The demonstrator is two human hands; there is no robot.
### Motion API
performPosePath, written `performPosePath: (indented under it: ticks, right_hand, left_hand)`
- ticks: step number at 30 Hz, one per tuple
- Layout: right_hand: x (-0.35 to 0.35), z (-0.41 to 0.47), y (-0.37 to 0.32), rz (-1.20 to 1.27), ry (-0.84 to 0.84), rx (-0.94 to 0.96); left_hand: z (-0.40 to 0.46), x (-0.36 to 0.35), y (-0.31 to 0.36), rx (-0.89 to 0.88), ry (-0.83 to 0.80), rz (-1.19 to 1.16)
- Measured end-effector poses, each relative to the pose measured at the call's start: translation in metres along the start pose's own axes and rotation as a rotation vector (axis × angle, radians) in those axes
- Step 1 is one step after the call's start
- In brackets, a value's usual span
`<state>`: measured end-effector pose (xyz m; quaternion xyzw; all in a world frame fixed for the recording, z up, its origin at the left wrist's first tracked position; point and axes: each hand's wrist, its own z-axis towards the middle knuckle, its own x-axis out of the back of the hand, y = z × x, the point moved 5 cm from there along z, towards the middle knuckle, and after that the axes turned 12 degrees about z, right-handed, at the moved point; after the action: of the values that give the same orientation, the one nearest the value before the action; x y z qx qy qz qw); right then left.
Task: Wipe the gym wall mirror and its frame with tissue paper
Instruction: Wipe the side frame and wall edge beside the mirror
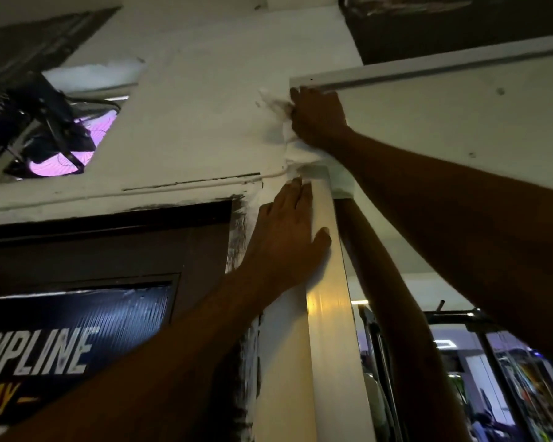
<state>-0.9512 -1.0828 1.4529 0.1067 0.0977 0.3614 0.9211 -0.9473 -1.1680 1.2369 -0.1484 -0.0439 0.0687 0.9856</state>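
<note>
Pressing the tissue paper [284, 129] against the upper left corner of the mirror frame [326, 307], your right hand [316, 118] has its fingers curled round the wad; loose white paper trails below that grip, down to the frame's vertical bar. Your left hand [288, 237] rests flat on that bar just beneath the grip, fingers straight, holding nothing. Right of the grip, the mirror [428, 129] reflects your forearm. Left of both hands lies the white wall [189, 106]. Further left, a fan [67, 138] glows purple, above a dark banner [77, 333] with partial lettering.
</note>
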Motion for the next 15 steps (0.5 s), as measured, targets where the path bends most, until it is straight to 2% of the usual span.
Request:
performPosePath:
  ticks: [2,4,10,12,15]
  right_hand:
    - [-0.021,0.007,0.007,0.037,-0.125,-0.050]
    - [-0.031,0.014,0.012,0.059,-0.172,-0.049]
    - [-0.029,0.014,0.014,0.084,-0.168,-0.066]
    - [-0.033,-0.007,0.010,0.077,-0.182,-0.043]
    - [-0.035,-0.029,0.008,0.061,-0.212,0.022]
  left_hand:
    - [0.001,-0.008,0.003,0.002,0.102,-0.087]
    - [0.002,-0.014,0.005,-0.003,0.080,-0.053]
    - [0.004,-0.024,0.009,-0.017,0.053,0.013]
    - [0.000,-0.026,0.008,-0.026,0.025,0.034]
    - [-0.010,-0.025,0.011,-0.018,0.066,0.057]
